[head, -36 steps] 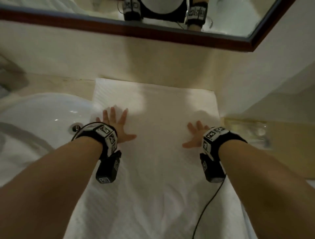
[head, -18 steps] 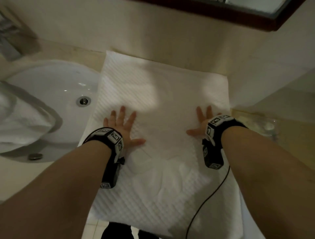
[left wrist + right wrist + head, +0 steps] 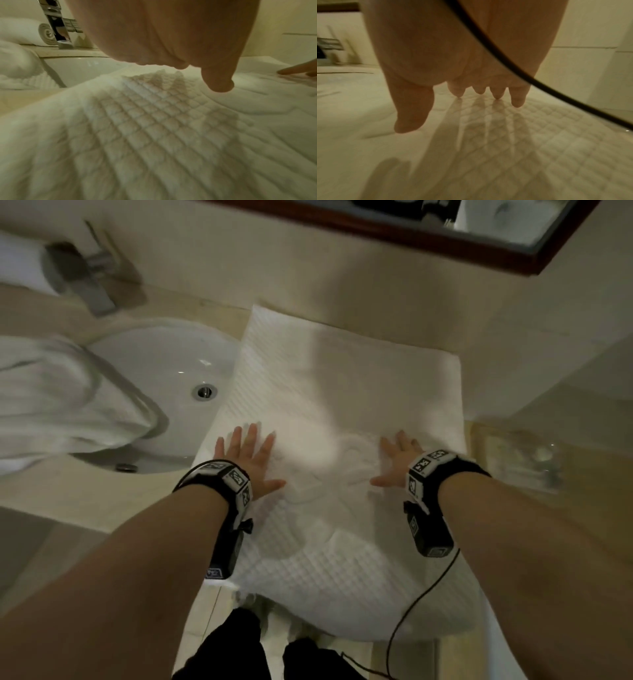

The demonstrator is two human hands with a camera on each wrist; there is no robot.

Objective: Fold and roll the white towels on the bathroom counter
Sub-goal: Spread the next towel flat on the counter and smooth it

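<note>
Your white towel (image 3: 346, 392) lies flat on the counter (image 3: 85, 494) beside the sink (image 3: 161, 364), long axis running 6 to 12 o'clock. Your left hand (image 3: 248, 455) and right hand (image 3: 397, 462) press it with splayed fingers, gripping nothing. No writing is readable.

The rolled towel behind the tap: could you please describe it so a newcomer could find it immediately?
Start at the sink and go to the tap at its back. Just behind the tap lies the rolled towel. Its spiral end sets it apart from the flat towel under both hands.
</note>
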